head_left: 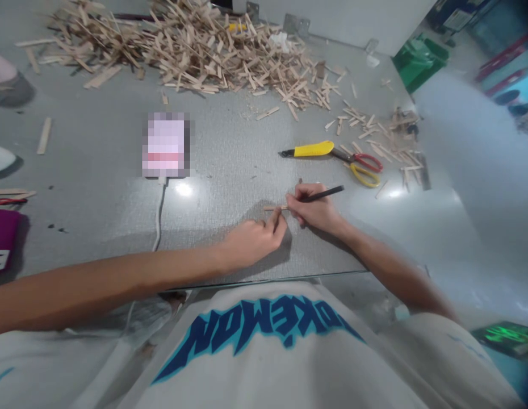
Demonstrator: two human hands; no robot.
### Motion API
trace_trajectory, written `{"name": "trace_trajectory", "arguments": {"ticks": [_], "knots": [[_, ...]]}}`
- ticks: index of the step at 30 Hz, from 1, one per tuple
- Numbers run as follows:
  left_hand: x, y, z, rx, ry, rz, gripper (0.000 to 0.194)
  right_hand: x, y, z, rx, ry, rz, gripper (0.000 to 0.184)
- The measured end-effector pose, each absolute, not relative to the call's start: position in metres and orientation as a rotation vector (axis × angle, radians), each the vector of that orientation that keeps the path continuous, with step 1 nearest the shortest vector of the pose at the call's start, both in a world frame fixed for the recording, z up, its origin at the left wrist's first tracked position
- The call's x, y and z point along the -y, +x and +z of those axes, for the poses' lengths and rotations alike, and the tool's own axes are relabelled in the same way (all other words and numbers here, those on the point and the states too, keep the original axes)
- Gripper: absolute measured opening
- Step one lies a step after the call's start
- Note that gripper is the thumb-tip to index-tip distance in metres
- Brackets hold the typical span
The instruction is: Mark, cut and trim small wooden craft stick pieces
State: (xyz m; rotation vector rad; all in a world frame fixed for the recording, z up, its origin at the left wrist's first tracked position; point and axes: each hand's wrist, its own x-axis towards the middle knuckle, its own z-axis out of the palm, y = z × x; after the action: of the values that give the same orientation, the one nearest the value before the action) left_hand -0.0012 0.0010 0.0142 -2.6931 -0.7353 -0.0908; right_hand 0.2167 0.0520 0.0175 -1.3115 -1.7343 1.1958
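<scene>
Near the front edge of the grey table, a short thin wooden stick lies under the fingertips of my left hand. Thumb and finger of that hand are closed on it. My right hand is wrapped round a dark pen, whose back end points up and to the right. The pen's tip is hidden by my fingers, close to the stick's right end; I cannot tell whether it touches the wood. Just beyond my right hand lie a yellow-handled craft knife and scissors with red and yellow handles.
A big heap of wooden stick pieces covers the far side, with scattered bits at the right. A blurred-out phone on a white cable lies left of centre. At far left is a purple case. A green bin stands beyond the table.
</scene>
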Motion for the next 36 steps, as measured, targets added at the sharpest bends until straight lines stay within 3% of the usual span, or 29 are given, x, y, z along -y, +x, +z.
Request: {"name": "trace_trajectory", "arguments": {"ticks": [36], "knots": [[-0.0011,-0.0014,0.0115,0.750,-2.700,-0.102,0.051,-0.0509,0.2177,0.0135,1.633,-1.362,1.257,0.048]]}}
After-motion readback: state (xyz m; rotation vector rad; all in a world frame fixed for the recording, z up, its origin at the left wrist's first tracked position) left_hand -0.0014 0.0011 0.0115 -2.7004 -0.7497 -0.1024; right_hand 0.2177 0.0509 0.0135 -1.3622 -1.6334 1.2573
